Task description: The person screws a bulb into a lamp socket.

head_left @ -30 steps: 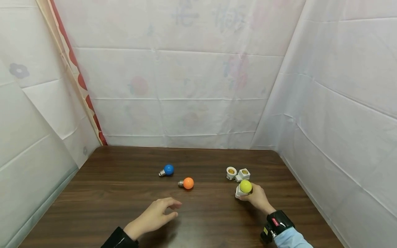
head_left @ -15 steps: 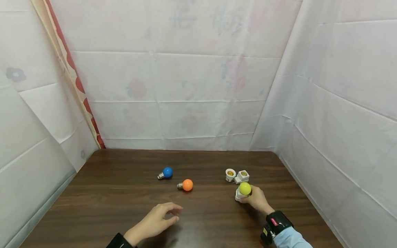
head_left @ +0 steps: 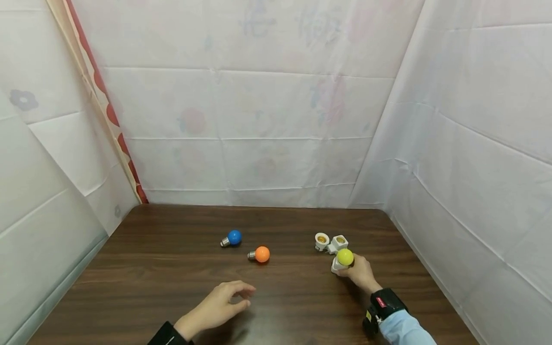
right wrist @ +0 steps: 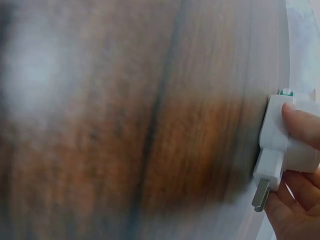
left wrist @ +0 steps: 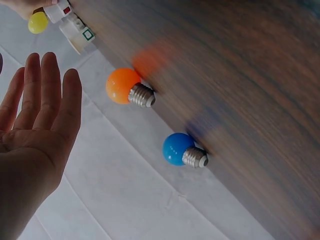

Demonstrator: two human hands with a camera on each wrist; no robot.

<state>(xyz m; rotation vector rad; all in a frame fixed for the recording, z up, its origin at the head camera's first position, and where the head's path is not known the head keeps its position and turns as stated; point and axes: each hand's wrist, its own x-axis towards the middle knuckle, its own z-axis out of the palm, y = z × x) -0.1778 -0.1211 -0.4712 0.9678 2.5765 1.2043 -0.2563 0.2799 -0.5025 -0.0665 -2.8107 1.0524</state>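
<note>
My right hand [head_left: 361, 275] grips a white plug-in lamp socket [head_left: 336, 266] with a yellow-green round bulb [head_left: 345, 257] seated in its top. In the right wrist view the thumb presses one side of the socket [right wrist: 275, 125], fingers lie under it, and its flat metal plug prongs [right wrist: 260, 195] stick out. My left hand [head_left: 219, 304] hovers over the front of the table with fingers extended and loosely bent, holding nothing. Ahead of it lie an orange bulb [head_left: 262, 254] and a blue bulb [head_left: 234, 237], both on their sides with bare metal screw bases.
Two more white sockets, one round [head_left: 321, 241] and one squarish [head_left: 339, 242], stand just beyond the right hand, their openings facing up. The dark wooden table [head_left: 172, 268] is bounded by white cloth walls [head_left: 267, 158] at the back and sides.
My right hand has shifted a little to the right and away with the socket and bulb. My left hand has drifted slightly toward the right and nearer me. The loose bulbs stay put.
</note>
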